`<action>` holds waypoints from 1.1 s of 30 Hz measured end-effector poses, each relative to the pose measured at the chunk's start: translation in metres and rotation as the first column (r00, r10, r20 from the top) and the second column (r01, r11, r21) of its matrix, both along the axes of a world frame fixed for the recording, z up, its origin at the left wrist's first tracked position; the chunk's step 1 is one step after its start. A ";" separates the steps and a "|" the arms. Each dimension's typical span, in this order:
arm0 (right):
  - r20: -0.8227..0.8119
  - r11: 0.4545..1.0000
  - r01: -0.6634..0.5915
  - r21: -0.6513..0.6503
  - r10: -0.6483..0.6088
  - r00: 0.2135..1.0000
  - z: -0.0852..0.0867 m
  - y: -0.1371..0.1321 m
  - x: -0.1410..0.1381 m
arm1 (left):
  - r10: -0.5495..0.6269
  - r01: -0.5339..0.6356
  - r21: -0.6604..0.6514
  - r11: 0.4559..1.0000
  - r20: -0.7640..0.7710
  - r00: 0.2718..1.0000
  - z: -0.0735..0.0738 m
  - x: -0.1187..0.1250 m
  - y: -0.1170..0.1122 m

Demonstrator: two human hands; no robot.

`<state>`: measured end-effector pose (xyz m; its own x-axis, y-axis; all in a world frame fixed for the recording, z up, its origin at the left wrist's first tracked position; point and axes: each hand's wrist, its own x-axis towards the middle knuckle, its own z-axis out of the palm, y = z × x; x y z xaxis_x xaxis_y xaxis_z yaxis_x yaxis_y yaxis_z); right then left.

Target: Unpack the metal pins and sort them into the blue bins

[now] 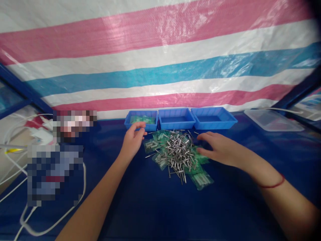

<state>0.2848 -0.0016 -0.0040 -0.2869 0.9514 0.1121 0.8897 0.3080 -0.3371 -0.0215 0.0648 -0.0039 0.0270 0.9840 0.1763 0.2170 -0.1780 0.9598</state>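
A heap of silver blind rivets (179, 149) lies on the dark blue table, mixed with small green-tinted clear bags (202, 180), some with metal pieces inside. My left hand (134, 140) hovers just left of the heap, in front of the left blue bin (127, 123). Its fingers are loosely bent and apart, with nothing visible in them. On the heap's right side is my right hand (220, 149), its thumb and fingers spread toward the rivets and bags. I see nothing held in it; whether its fingertips touch a bag is unclear.
Green bags lie in the left bin. A middle blue bin (177, 125) and a right blue bin (218, 124) stand beside it. A clear plastic lid (273, 120) lies at the back right. White cables (84, 180) and pixelated items (55, 174) are at left. A striped sheet (160, 77) hangs behind.
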 end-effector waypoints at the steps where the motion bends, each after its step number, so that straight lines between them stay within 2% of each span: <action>1: -0.013 0.998 -0.005 -0.059 0.004 1.000 -0.004 0.001 0.006 | -0.065 0.066 0.013 0.998 -0.047 0.997 -0.002 0.003 -0.003; 5: -0.072 0.971 -0.068 -0.229 0.052 0.996 -0.009 -0.002 0.016 | -0.268 0.288 0.055 0.956 -0.227 0.936 -0.010 0.014 -0.018; 9: -0.044 0.960 -0.128 -0.248 0.121 0.992 -0.005 -0.006 0.012 | -0.336 0.405 0.128 0.905 -0.369 0.867 -0.010 0.023 -0.031; 12: -0.051 0.964 -0.115 -0.239 0.106 0.993 -0.006 -0.005 0.009 | -0.351 0.458 0.183 0.870 -0.423 0.835 -0.007 0.027 -0.037; 18: -0.067 0.980 -0.085 -0.182 0.074 0.995 -0.006 -0.001 0.010 | -0.368 0.506 0.249 0.826 -0.442 0.818 -0.007 0.027 -0.040; 21: -0.101 0.983 -0.096 -0.155 0.081 0.992 0.001 -0.001 0.014 | -0.375 0.518 0.264 0.814 -0.443 0.814 -0.008 0.026 -0.041; 24: -0.216 0.972 -0.128 -0.195 0.085 0.973 0.011 -0.003 0.020 | -0.388 0.530 0.275 0.802 -0.436 0.812 -0.006 0.027 -0.043; 27: -0.444 0.969 -0.124 -0.213 0.017 0.896 0.019 -0.006 0.014 | -0.418 0.551 0.255 0.795 -0.428 0.801 -0.001 0.030 -0.051; 30: -0.661 0.965 -0.135 -0.226 -0.049 0.749 0.021 -0.013 -0.008 | -0.508 0.604 0.171 0.779 -0.393 0.767 0.006 0.036 -0.063; 33: -0.723 0.947 -0.196 -0.255 -0.052 0.689 0.020 -0.021 -0.037 | -0.607 0.661 0.075 0.746 -0.330 0.723 0.011 0.041 -0.073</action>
<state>0.2474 -0.0226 0.0157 -0.3055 0.9515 0.0369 0.3175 0.1384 -0.9381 0.0199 -0.0079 0.0068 0.7056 0.6698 0.2313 0.2316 -0.5264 0.8181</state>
